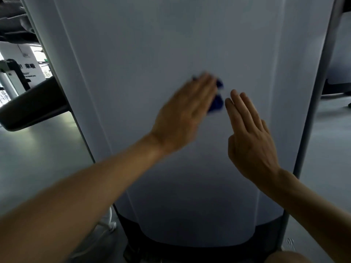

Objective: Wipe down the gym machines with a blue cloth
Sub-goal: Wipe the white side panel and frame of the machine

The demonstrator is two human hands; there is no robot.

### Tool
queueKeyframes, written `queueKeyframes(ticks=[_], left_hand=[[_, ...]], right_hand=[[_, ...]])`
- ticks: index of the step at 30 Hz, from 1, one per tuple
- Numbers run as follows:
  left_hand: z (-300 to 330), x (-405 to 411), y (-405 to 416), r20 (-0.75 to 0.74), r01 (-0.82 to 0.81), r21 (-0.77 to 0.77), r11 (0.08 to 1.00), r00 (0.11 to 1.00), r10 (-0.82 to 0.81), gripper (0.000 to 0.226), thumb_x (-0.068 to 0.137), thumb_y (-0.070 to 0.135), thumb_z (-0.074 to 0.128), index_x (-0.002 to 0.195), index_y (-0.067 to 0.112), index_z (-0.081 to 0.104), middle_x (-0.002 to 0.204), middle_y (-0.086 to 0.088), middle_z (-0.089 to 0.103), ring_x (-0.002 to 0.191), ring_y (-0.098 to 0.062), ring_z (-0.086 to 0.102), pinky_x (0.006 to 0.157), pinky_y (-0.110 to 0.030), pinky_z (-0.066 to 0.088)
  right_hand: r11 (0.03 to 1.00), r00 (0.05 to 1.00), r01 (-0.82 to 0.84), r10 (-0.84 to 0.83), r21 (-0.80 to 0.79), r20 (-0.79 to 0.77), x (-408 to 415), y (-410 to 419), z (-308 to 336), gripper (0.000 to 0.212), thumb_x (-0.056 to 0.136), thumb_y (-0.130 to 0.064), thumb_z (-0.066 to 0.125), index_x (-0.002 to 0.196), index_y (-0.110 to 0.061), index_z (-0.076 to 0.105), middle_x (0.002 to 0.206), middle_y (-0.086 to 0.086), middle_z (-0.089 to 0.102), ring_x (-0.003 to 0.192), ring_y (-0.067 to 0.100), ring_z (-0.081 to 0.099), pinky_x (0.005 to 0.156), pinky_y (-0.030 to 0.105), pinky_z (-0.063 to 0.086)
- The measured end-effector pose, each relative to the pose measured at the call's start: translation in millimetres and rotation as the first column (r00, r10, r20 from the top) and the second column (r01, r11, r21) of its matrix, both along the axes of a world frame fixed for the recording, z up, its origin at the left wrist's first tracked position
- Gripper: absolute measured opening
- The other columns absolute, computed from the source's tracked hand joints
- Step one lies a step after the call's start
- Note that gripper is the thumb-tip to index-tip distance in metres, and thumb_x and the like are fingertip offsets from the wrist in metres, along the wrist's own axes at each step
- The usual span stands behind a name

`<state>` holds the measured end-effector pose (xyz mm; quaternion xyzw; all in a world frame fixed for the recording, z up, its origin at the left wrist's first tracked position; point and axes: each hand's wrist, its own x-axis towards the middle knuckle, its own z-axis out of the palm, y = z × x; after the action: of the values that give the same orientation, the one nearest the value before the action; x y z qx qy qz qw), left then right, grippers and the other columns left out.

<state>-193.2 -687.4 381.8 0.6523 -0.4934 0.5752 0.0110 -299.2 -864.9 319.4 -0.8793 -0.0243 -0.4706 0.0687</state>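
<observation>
Head view: my right hand (250,137) lies flat, fingers straight, on the pale grey machine panel (152,44); my left hand (187,114) presses the crumpled blue cloth (217,103) flat-fingered. Unpinched, that cloth could slip out mid-swipe.

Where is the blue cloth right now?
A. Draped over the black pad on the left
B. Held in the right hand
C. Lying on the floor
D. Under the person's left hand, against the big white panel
D: the blue cloth peeks out from under the flat fingers of the left hand, which presses it against the white panel; the right hand is open beside it and holds nothing.
</observation>
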Motion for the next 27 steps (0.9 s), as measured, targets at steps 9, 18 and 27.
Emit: queueKeyframes(ticks=[9, 18, 27], left_hand=[[-126.5, -6.7, 15.0, -0.038, -0.050, 0.060, 0.997, 0.998, 0.052, 0.051, 0.108, 0.009, 0.050, 0.157, 0.001, 0.038, 0.164, -0.015, 0.037, 0.155, -0.030, 0.030, 0.128, -0.043, 0.025], [-177.5, 5.8, 100.9, -0.641, -0.495, -0.732, 0.468, 0.734, -0.225, 0.056, 0.112, 0.025, 0.035, 0.162, 0.003, 0.023, 0.170, -0.011, 0.021, 0.159, -0.026, 0.018, 0.129, -0.037, 0.020], [-187.2, -35.3, -9.5, -0.597, -0.367, -0.609, 0.703, 0.795, -0.102, 0.067, 0.110, 0.015, 0.041, 0.165, 0.005, 0.004, 0.175, -0.005, -0.005, 0.161, -0.028, 0.003, 0.131, -0.043, 0.013]], right_hand=[[0.993, 0.999, 0.033, -0.029, 0.115, -0.035, 3.1, 41.0, -85.2, 0.082, 0.097, -0.004, 0.057, 0.162, -0.001, 0.007, 0.172, 0.013, -0.001, 0.159, 0.027, -0.003, 0.129, 0.033, -0.001], [0.972, 0.997, -0.048, 0.034, 0.228, 0.066, 11.5, 53.3, -91.1, 0.079, 0.092, 0.004, 0.058, 0.160, 0.004, 0.016, 0.172, 0.014, 0.004, 0.159, 0.030, 0.000, 0.126, 0.041, 0.012], [0.957, 0.985, -0.140, 0.108, 0.255, 0.134, 17.0, 53.3, -93.7, 0.059, 0.103, -0.001, 0.033, 0.159, 0.005, 0.016, 0.170, 0.017, 0.008, 0.159, 0.031, 0.003, 0.129, 0.039, 0.008]])
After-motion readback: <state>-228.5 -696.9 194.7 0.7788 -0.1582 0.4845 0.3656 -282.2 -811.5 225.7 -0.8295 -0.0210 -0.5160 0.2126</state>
